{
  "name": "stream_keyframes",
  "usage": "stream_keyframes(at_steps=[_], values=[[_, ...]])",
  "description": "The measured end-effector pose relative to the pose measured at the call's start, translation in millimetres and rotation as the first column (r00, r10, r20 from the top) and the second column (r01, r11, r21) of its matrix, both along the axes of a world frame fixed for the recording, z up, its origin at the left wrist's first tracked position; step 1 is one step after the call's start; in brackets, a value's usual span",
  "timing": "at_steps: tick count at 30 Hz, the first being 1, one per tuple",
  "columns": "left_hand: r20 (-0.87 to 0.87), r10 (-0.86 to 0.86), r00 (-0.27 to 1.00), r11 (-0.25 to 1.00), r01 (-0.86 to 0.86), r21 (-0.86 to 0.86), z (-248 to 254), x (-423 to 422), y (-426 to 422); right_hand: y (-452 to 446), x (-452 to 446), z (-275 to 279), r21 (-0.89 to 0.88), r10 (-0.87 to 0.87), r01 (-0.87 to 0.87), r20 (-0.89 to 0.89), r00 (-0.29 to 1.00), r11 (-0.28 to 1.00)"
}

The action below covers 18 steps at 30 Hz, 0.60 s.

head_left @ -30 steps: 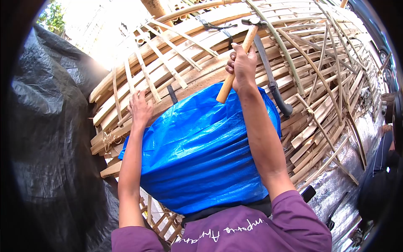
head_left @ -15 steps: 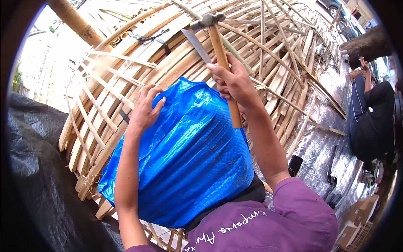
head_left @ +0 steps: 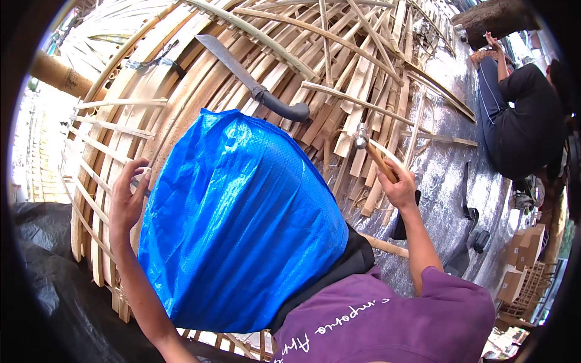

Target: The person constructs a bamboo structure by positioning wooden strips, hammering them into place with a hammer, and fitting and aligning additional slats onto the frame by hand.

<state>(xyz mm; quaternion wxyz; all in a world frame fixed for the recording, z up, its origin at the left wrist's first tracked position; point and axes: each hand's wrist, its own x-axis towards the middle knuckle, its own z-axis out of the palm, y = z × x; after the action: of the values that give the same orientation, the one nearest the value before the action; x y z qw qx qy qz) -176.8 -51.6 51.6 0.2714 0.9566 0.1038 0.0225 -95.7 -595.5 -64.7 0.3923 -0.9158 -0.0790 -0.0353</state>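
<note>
Clamped round the wooden handle of a hammer (head_left: 378,160) with the right hand (head_left: 398,187), and holding it out in front, metal head tipped up and toward the left, just before the lower ends of the bamboo strips (head_left: 348,136) and over the edge of the silver floor sheet (head_left: 445,187)! Across now to the left hand (head_left: 126,201), hovering beside the edge of the blue sheet (head_left: 242,218), fingers bent, tips close to the thumb; cannot tell about anything small pinched in between. Right behind that hand, thin cross strips (head_left: 118,128) laid over long slats. Wearing a purple shirt (head_left: 387,317) with white lettering, and between the 2 arms, that blue sheet again, glossy, creased, spread wide from the waist. Up past its top edge, 1 big knife (head_left: 258,91), lying on the wood, blade toward the upper left, dark curved handle toward the right, well apart from both hands. Over on the far right, another person (head_left: 523,118) in dark clothes, low down, 1 hand raised near a thick log (head_left: 499,23). Below, cardboard boxes (head_left: 525,247); at lower left, a wrinkled black cover (head_left: 51,272)
</note>
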Motion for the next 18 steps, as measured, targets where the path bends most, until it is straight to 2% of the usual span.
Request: stream_keyframes(at_steps=[1,4,5,6,8,9,10,12,16,18], values=[[0.009,0.006,1.000,0.999,-0.005,-0.050,-2.5,-1.1,3.7,-8.4,1.5,-5.0,-0.035,0.084,-0.082,0.046,0.995,0.996],[0.016,0.041,0.999,0.997,-0.040,-0.060,-3.0,-2.3,1.1,-32.4,9.4,-24.5,-0.187,0.291,-0.264,0.137,0.947,0.946],[0.016,0.025,1.000,0.998,-0.024,-0.063,-4.9,-1.8,1.8,-39.6,13.6,-26.4,-0.193,0.364,-0.341,0.100,0.926,0.920],[-0.002,0.032,0.999,0.997,-0.032,-0.066,-8.4,-3.9,3.9,-44.7,16.3,-28.3,-0.279,0.429,-0.383,0.128,0.894,0.881],[-0.031,0.031,0.999,0.997,-0.033,-0.076,-15.0,-8.4,4.2,-47.5,19.2,-22.1,-0.382,0.536,-0.477,0.058,0.842,0.791],[-0.032,0.023,0.999,0.995,-0.026,-0.094,-17.0,-9.9,3.3,-52.0,21.1,-27.2,-0.383,0.582,-0.521,0.055,0.812,0.763],[-0.029,0.015,0.999,0.994,-0.018,-0.110,-18.4,-11.5,3.0,-54.8,24.6,-31.5,-0.384,0.574,-0.515,0.050,0.817,0.766],[-0.041,0.001,0.999,0.992,-0.006,-0.125,-24.9,-9.1,2.6,-62.5,33.3,-38.6,-0.529,0.708,-0.580,0.058,0.704,0.620],[-0.076,0.046,0.996,0.993,-0.054,-0.107,-28.5,-14.1,6.5,-74.6,55.9,-56.2,-0.593,0.744,-0.587,0.031,0.668,0.551],[-0.075,0.036,0.997,0.994,-0.043,-0.102,-28.5,-13.1,10.0,-74.3,73.0,-57.1,-0.600,0.742,-0.570,0.061,0.667,0.562]])
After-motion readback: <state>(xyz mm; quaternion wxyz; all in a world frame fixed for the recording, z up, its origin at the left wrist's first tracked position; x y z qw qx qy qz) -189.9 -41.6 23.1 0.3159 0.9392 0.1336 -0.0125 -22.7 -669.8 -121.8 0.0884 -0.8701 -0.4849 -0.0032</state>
